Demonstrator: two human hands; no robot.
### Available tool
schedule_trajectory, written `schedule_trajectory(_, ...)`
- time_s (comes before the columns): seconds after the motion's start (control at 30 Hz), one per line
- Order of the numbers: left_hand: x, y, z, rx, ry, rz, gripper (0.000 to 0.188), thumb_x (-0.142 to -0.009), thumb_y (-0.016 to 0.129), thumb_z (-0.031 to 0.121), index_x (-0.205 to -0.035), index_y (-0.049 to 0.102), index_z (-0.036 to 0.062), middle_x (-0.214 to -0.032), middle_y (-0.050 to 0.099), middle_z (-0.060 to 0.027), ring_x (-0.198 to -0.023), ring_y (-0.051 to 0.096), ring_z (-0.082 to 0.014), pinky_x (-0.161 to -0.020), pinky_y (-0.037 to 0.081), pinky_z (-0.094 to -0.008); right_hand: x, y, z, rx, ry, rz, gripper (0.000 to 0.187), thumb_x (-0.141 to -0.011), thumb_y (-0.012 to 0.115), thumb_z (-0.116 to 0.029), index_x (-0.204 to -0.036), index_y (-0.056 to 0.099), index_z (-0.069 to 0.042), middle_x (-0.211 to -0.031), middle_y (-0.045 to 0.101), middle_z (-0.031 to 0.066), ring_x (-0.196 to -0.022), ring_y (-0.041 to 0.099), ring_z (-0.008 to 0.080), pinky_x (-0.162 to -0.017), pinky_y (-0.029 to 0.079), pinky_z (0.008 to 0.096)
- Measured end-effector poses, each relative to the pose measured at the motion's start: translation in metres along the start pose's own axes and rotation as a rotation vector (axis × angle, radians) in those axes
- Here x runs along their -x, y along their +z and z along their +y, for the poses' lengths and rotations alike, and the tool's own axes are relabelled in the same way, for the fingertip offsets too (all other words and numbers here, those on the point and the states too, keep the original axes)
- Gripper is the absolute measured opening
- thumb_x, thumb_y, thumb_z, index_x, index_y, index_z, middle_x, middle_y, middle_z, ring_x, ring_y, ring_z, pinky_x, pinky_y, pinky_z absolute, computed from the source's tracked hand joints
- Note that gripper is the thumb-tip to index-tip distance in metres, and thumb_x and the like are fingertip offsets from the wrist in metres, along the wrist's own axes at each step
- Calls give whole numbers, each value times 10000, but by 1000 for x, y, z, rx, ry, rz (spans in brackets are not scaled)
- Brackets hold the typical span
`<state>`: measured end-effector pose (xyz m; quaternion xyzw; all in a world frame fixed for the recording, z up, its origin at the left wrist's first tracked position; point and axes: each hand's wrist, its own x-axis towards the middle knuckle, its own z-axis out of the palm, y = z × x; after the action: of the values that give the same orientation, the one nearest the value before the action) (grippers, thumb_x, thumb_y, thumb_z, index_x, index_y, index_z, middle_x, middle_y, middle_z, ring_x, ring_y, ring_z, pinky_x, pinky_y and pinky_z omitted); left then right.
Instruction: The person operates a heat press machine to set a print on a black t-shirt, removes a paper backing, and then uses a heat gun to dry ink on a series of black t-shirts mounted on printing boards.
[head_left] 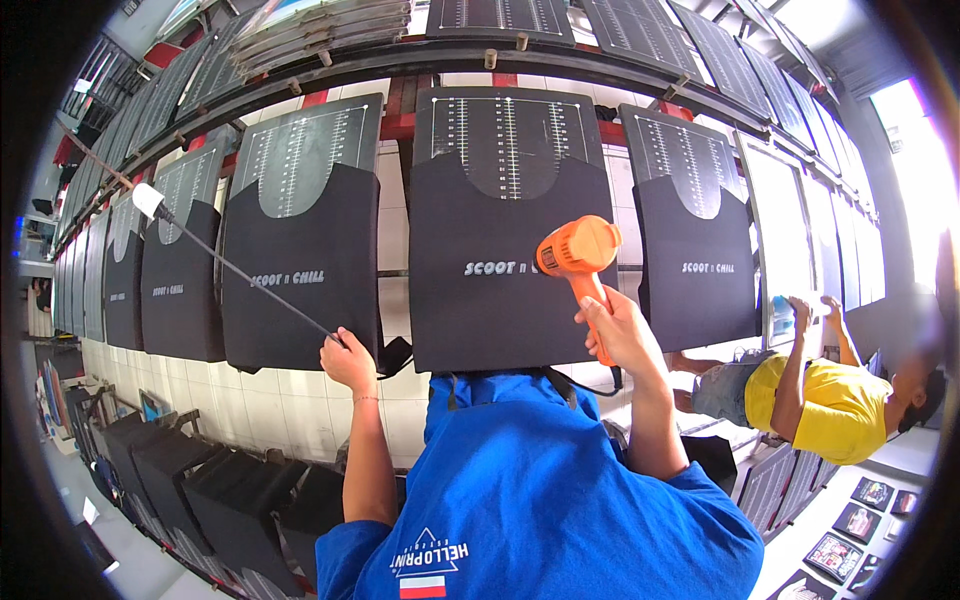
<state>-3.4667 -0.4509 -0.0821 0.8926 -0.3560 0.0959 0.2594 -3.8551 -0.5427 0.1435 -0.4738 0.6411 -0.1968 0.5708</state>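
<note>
In my right hand [628, 338] is an orange heat gun [580, 250], gripped by its handle, its body over the white print of the middle black T-shirt [500, 320]. That shirt lies stretched on a dark printing board [500, 130] with white ruler marks. My left hand [350, 362], closed, grips a dark power cord [255, 282] in front of the left black T-shirt [290, 320]. The cord slants up left to a white socket connector [148, 200], from which a thinner line runs on upward. Beside my right wrist hangs the heat gun's black cable [612, 385].
To the right is another black shirt on a board [697, 260], then a framed screen [775, 230]. A co-worker in a yellow shirt [830, 410] stands at that screen, both hands on it. A metal rail [450, 62] runs behind the boards. Dark-covered boards [190, 470] stand behind me.
</note>
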Motion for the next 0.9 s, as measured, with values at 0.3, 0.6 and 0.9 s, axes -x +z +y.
schedule_trajectory(0.3,0,-1,-2,8,-5,-44,311,-935,557,276,-783,621,12,-742,628,-141,-756,584,-356,-707,437,-475,-2,9,-4,18,7,-41,341,-996,532,-306,-1113,573,11,-858,642,48,-572,573,75,-516,503,239)
schedule_trajectory(0.6,-1,-1,-5,-13,1,-24,308,-927,562,271,-779,625,8,-743,631,-145,-753,589,-360,-688,435,-485,-7,9,-8,15,12,-98,341,-994,529,-311,-1080,582,15,-869,659,58,-579,583,80,-519,508,246)
schedule_trajectory(0.9,-1,-1,-2,-2,10,-4,313,-930,562,281,-778,627,15,-747,632,-142,-753,590,-358,-694,439,-479,-9,25,-12,66,-19,-69,331,-992,530,-309,-1081,586,5,-871,660,58,-594,583,77,-528,507,246)
